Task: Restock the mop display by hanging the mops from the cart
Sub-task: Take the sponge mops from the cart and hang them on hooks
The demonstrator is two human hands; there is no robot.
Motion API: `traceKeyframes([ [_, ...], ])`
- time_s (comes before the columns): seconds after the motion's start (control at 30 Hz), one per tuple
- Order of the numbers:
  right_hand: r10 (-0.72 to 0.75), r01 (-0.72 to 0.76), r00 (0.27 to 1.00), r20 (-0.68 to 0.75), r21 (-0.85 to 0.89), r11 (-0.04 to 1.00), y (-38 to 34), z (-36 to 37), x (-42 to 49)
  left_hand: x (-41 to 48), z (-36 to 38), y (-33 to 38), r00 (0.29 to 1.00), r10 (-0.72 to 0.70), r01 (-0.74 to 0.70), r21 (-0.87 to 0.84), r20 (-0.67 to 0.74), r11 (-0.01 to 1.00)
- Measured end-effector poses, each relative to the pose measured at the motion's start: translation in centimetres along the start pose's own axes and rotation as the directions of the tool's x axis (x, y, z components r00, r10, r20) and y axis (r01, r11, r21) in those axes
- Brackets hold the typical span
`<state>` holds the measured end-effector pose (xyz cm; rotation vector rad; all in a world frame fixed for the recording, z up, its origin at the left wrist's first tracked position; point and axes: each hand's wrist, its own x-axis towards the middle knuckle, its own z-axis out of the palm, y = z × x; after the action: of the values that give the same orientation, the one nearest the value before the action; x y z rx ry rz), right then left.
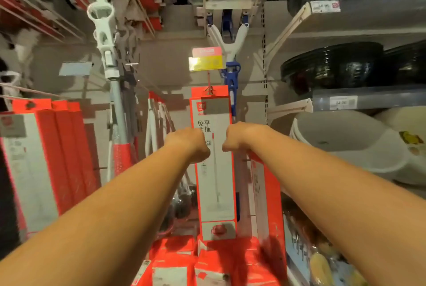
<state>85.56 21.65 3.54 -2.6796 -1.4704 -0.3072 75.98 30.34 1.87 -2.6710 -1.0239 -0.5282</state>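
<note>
Store aisle, grey back wall (161,59). Left: hanging red boxes (57,158) are ranged on pegs, a white mop handle (103,32) beside them. Centre: a yellow price tag (205,62) and a blue-and-white mop (231,73). Right: dark bowls (334,66) and white basins (345,142) are shelved. The mop box (215,182) is held upright at the centre peg — left hand (189,145) curled on its left edge, right hand (237,138) on its right, arms outstretched. Narrow gaps are left either side; stacked red boxes (184,262) lie below.
</note>
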Motion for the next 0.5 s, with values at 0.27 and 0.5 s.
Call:
traceKeyframes([
  [0.27,-0.190,0.188,0.978,0.089,0.025,0.982,-12.6,2.7,-5.6,-12.0,0.3,-10.4,0.977,-0.179,0.174,0.054,0.112,0.983],
  [0.5,-0.393,0.391,0.914,0.101,0.039,0.920,-22.7,3.6,-7.5,-19.9,0.2,-19.3,0.905,-0.405,0.384,0.162,0.129,0.909],
])
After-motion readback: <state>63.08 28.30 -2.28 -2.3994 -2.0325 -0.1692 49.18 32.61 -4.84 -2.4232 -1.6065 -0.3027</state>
